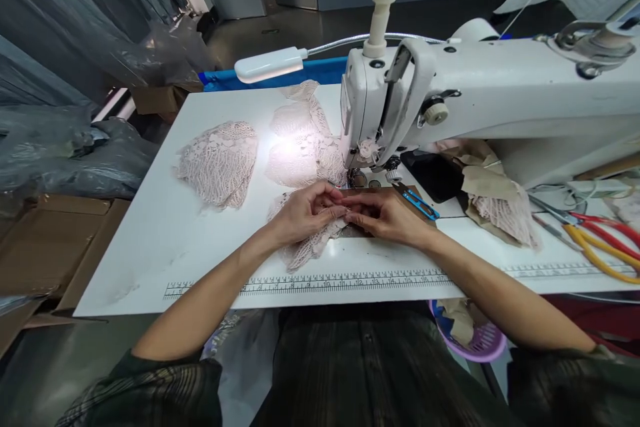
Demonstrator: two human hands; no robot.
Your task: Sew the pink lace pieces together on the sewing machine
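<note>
In front of the sewing machine's (367, 100) needle area, both my hands meet over a piece of pale pink lace (307, 250). Fingers and thumb of my left hand (310, 213) pinch its edge. My right hand (383, 212) is closed on the same lace from the other side, fingertips almost touching the left ones. The exact edge between the fingertips is hidden. Just beyond my right hand lie blue thread snips (419, 203). More lace (300, 140) is spread under the lamp's light behind my left hand, and a separate lace piece (220, 163) lies to the left.
A white lamp (270, 65) hangs over the table (145, 240). A printed ruler (325, 285) runs along the front edge. Right of the machine head are a black phone-like slab (434, 175), lace with brown paper (493, 193) and yellow-handled scissors (595, 253). Below sits a purple basket (483, 345).
</note>
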